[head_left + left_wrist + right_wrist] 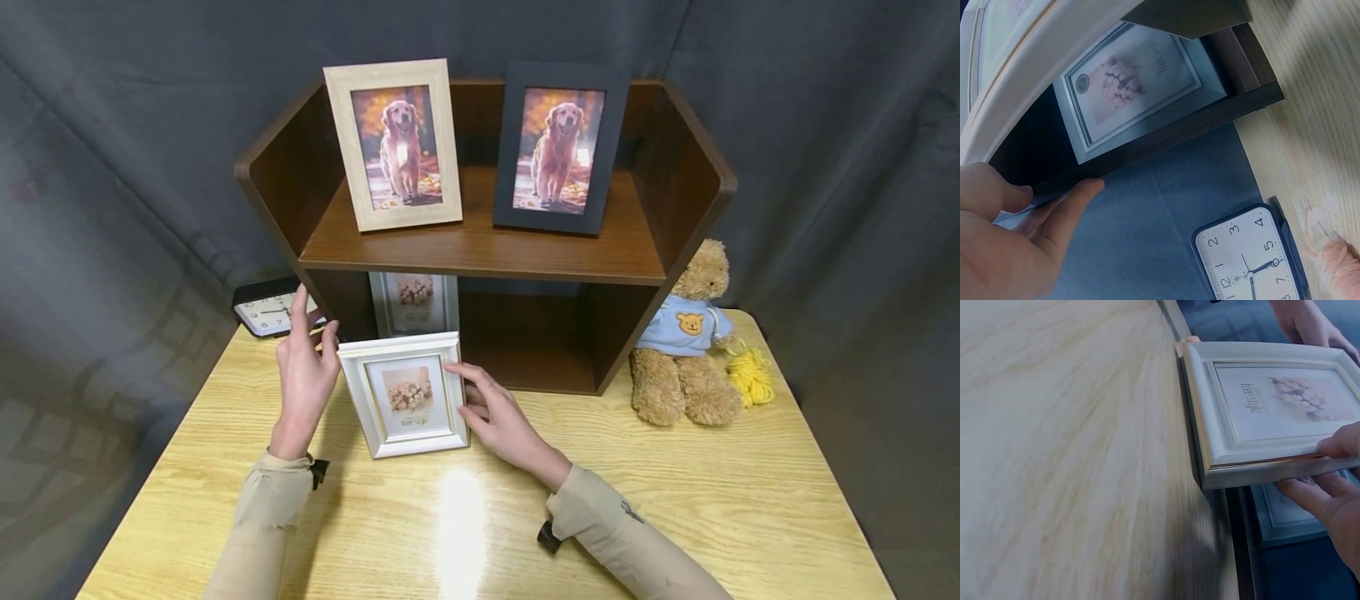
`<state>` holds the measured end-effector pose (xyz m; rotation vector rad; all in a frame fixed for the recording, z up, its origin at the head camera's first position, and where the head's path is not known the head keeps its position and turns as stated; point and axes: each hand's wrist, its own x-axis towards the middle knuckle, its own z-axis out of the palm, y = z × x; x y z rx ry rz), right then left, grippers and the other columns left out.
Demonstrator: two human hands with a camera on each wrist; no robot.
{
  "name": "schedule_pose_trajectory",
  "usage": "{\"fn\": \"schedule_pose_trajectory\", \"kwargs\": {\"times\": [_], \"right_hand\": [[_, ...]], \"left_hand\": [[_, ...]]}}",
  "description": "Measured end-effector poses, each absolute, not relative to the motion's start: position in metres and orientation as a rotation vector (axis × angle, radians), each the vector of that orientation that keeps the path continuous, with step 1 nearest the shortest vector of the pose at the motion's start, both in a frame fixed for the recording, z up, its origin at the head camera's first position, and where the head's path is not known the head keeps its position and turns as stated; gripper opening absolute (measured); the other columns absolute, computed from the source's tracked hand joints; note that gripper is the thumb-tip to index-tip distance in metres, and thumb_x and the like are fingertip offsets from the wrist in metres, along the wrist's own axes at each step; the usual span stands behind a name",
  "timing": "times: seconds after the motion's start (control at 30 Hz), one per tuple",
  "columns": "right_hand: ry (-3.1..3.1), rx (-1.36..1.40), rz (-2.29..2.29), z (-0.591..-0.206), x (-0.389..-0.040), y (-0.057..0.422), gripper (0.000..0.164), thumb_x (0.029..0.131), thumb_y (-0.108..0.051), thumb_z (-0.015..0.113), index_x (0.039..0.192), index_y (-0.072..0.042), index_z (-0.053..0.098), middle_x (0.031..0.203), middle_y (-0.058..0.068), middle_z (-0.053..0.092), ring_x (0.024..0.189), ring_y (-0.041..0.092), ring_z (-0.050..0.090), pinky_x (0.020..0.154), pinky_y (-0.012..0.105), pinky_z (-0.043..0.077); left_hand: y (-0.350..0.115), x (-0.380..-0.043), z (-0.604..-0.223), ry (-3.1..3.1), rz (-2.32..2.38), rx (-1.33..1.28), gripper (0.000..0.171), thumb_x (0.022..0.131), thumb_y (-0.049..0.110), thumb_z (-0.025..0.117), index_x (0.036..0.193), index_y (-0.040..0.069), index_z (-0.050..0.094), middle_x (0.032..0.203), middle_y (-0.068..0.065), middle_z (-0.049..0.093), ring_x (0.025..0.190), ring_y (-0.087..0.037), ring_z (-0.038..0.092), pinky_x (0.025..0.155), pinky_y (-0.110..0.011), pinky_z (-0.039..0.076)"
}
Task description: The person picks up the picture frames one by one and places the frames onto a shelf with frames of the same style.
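Observation:
My right hand grips a white picture frame by its right edge, with digits on the front and behind it in the right wrist view. The frame holds a flower print and leans back before the shelf's lower compartment; whether its bottom edge touches the table I cannot tell. Left of it, my left hand is raised by the brown shelf's left side panel, fingers extended. In the left wrist view, its fingertips are close to the panel's edge. Behind stands a grey-blue picture frame inside the lower compartment.
A beige frame and a black frame, both with dog photos, stand on the upper shelf. A clock stands at the left. A teddy bear and yellow yarn are at the right.

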<state>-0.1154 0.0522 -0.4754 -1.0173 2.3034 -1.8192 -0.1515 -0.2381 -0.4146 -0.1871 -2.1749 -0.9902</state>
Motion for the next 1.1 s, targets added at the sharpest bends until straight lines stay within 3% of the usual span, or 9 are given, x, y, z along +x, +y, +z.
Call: {"fn": "schedule_pose_trajectory", "kwargs": {"times": [0.5, 1.1], "right_hand": [[2.345, -0.968, -1.866, -0.466, -0.108, 0.063, 0.073, 0.099, 0.023, 0.058, 0.160, -0.013, 0.044, 0.165, 0.022, 0.039, 0.132, 0.049, 0.060, 0.099, 0.040, 0.061], [2.446, -0.903, -1.902, -0.441, -0.120, 0.098, 0.075, 0.098, 0.022, 0.059, 0.162, -0.014, 0.042, 0.167, 0.018, 0.039, 0.131, 0.044, 0.062, 0.098, 0.041, 0.061]], "left_hand": [[-0.236, -0.151, -0.413, -2.176, -0.995, -0.185, 0.067, 0.102, -0.015, 0.059, 0.163, 0.004, 0.038, 0.123, -0.036, 0.069, 0.116, -0.048, 0.070, 0.086, -0.061, 0.061], [-0.238, -0.151, -0.415, -2.172, -0.969, -0.195, 0.065, 0.102, -0.015, 0.059, 0.161, 0.001, 0.039, 0.120, -0.037, 0.070, 0.107, -0.051, 0.072, 0.079, -0.061, 0.063]]}}
